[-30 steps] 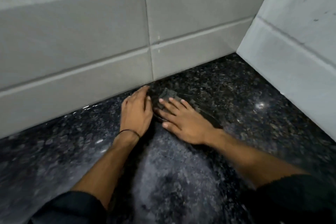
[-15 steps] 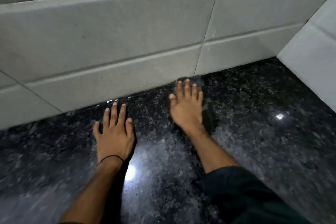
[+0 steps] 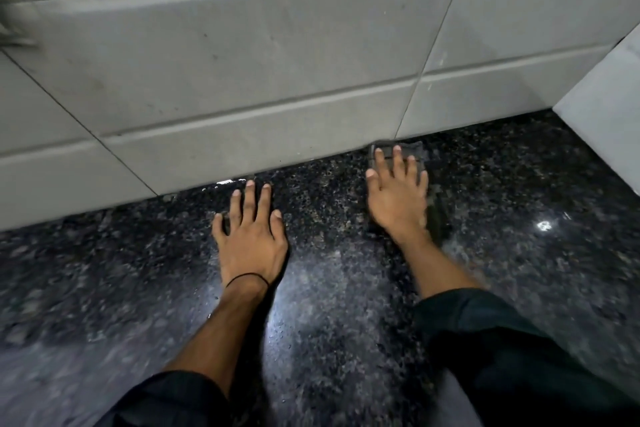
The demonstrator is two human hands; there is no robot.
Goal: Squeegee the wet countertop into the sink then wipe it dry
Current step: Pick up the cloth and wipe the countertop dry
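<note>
Head view: left hand flat on countertop, right hand pressing dark cloth; both hands spread.

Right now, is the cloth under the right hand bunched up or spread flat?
Spread flat: the cloth lies on the countertop under the right hand.

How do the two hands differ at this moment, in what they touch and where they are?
The right hand presses flat on a dark cloth; the left hand lies bare on the countertop. The right hand reaches the wall tiles; the left hand is nearer the person. Both are palm down, fingers spread.
</note>
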